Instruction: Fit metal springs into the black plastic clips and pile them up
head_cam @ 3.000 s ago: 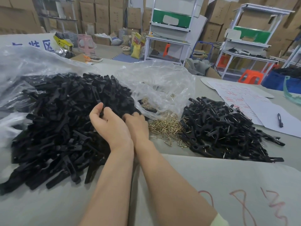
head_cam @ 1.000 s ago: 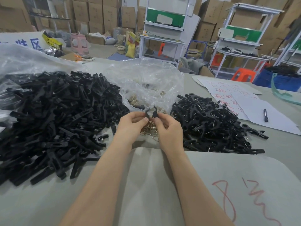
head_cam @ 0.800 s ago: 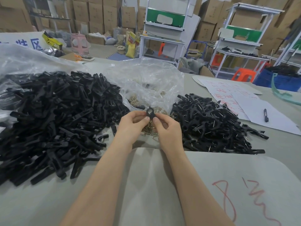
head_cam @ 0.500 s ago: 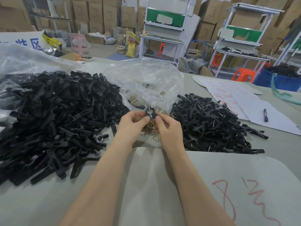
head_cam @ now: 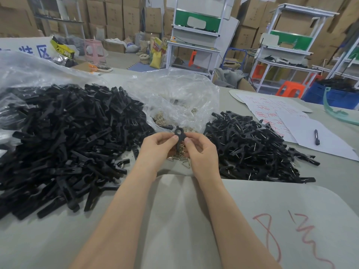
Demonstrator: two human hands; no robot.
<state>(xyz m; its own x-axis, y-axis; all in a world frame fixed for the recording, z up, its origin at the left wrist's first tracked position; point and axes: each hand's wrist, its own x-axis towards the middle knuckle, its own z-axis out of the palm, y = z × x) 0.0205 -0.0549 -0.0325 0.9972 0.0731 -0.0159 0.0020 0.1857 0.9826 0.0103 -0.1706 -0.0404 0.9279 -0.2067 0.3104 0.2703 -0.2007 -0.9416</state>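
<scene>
A big gray table (head_cam: 174, 220) stands in a store room full of brown boxes (head_cam: 114, 14). Over the middle of it, two hands hold one black clip (head_cam: 179, 135) up in the air. The left hand (head_cam: 157, 146) pinches it from the left and the right hand (head_cam: 200, 150) pinches it from the right, thumbs and first fingers pressed on it. The clip stands almost straight up, ring end on top, legs pointing down between the fingers. Gold springs (head_cam: 180, 157) lie on the table right under the hands. I cannot tell if a spring is in the clip yet. The pile of done clips (head_cam: 252, 144) lies to the right, so the right hand is nearer to it. The pile of bare clips (head_cam: 68, 136) is on the left. A white sign (head_cam: 33, 52) far left has blue Chinese writing; one word looks like 区. The red writing on the white papers (head_cam: 272, 113) is too scribbly to read.
</scene>
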